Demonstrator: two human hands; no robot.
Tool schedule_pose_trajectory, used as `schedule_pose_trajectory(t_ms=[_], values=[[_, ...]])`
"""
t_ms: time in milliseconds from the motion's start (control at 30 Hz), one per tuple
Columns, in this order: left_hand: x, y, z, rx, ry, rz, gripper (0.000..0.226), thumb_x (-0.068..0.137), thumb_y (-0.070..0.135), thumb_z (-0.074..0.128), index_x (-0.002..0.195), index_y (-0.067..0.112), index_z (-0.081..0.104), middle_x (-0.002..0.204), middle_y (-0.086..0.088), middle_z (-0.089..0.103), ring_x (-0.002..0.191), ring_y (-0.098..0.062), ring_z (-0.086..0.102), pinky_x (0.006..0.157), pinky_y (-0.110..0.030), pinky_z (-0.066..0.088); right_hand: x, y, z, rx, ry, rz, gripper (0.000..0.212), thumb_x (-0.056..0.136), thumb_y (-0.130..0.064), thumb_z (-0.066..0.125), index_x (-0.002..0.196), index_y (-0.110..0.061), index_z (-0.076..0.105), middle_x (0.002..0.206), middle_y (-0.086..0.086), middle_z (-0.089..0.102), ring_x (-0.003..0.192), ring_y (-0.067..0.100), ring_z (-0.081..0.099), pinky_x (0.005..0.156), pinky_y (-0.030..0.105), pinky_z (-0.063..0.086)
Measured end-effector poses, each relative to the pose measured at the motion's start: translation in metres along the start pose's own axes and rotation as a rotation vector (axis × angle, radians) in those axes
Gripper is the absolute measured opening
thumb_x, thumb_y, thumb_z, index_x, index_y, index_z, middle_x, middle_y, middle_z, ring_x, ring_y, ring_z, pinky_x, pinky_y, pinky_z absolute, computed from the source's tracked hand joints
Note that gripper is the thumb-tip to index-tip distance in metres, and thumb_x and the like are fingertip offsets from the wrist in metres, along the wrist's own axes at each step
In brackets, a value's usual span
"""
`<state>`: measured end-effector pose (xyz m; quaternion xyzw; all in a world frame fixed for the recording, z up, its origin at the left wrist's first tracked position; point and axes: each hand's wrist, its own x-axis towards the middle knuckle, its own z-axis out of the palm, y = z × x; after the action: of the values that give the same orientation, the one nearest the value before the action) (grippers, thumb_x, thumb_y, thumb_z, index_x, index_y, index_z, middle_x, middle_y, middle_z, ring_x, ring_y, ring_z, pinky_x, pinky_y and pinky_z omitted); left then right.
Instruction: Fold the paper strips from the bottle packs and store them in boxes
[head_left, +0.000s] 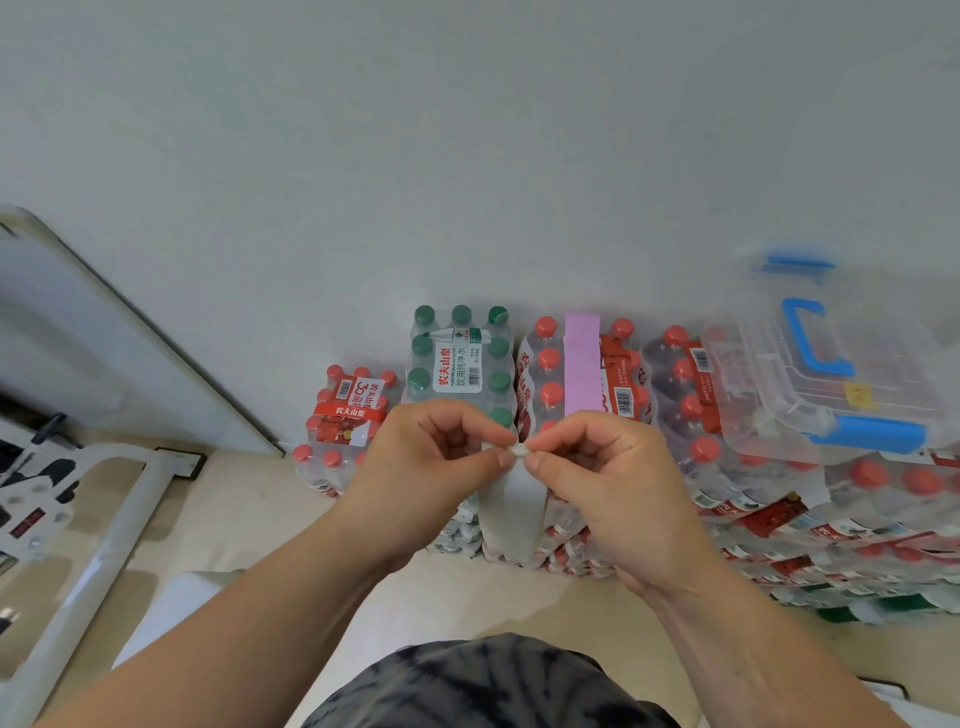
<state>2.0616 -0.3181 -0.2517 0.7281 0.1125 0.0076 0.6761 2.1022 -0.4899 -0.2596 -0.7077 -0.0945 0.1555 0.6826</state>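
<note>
We see the left hand (431, 457) and the right hand (608, 467), fingers curled, each pinching the top end of a white paper strip (511, 514). The strip hangs in front of the shrink-wrapped bottle packs (457, 364). A pink paper strip (582, 364) lies along a red-capped pack (545, 364). A clear plastic box with blue handles (769, 384) rests on packs at the right.

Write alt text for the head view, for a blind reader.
The left hand and right hand pinch the top of a white paper strip hanging before bottle packs. A pink strip lies on one red-capped pack; a clear box with blue handles sits on packs at right.
</note>
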Motion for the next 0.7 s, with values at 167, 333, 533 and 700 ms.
schedule_pose_trajectory(t_ms=[167, 333, 533, 700], values=[[0.000, 0.000, 0.002, 0.018, -0.004, 0.019, 0.026, 0.084, -0.002, 0.073, 0.087, 0.023, 0.080, 0.086, -0.016, 0.075, 0.088, -0.040, 0.069, 0.078, -0.042, 0.060, 0.000, 0.001, -0.004, 0.058, -0.024, 0.046, 0.017, 0.085, 0.001, 0.075, 0.095, -0.014, 0.074, 0.074, 0.005, 0.072, 0.069, 0.013, 0.065, 0.066, 0.021, 0.054], [-0.001, -0.001, 0.001, 0.078, 0.013, 0.056, 0.024, 0.084, 0.004, 0.075, 0.088, 0.027, 0.081, 0.086, -0.019, 0.073, 0.086, -0.046, 0.065, 0.077, -0.059, 0.057, 0.000, -0.002, -0.005, -0.040, 0.001, -0.005, 0.009, 0.086, -0.006, 0.077, 0.089, -0.015, 0.078, 0.082, 0.005, 0.078, 0.078, 0.020, 0.074, 0.070, 0.023, 0.058], [0.001, 0.000, 0.001, 0.100, -0.018, 0.001, 0.016, 0.087, 0.008, 0.073, 0.093, 0.021, 0.079, 0.084, -0.010, 0.076, 0.084, -0.035, 0.072, 0.074, -0.048, 0.062, 0.004, 0.003, -0.008, -0.131, -0.020, -0.021, 0.010, 0.088, -0.011, 0.075, 0.090, -0.021, 0.076, 0.084, -0.003, 0.077, 0.079, 0.014, 0.072, 0.073, 0.028, 0.057], [0.003, 0.000, 0.002, 0.138, -0.021, 0.027, 0.013, 0.088, 0.008, 0.072, 0.090, 0.019, 0.079, 0.082, -0.014, 0.074, 0.080, -0.036, 0.070, 0.069, -0.051, 0.060, 0.003, 0.008, -0.005, -0.221, -0.030, -0.096, 0.011, 0.093, -0.018, 0.071, 0.089, -0.027, 0.072, 0.080, -0.002, 0.073, 0.077, 0.020, 0.069, 0.074, 0.046, 0.059]])
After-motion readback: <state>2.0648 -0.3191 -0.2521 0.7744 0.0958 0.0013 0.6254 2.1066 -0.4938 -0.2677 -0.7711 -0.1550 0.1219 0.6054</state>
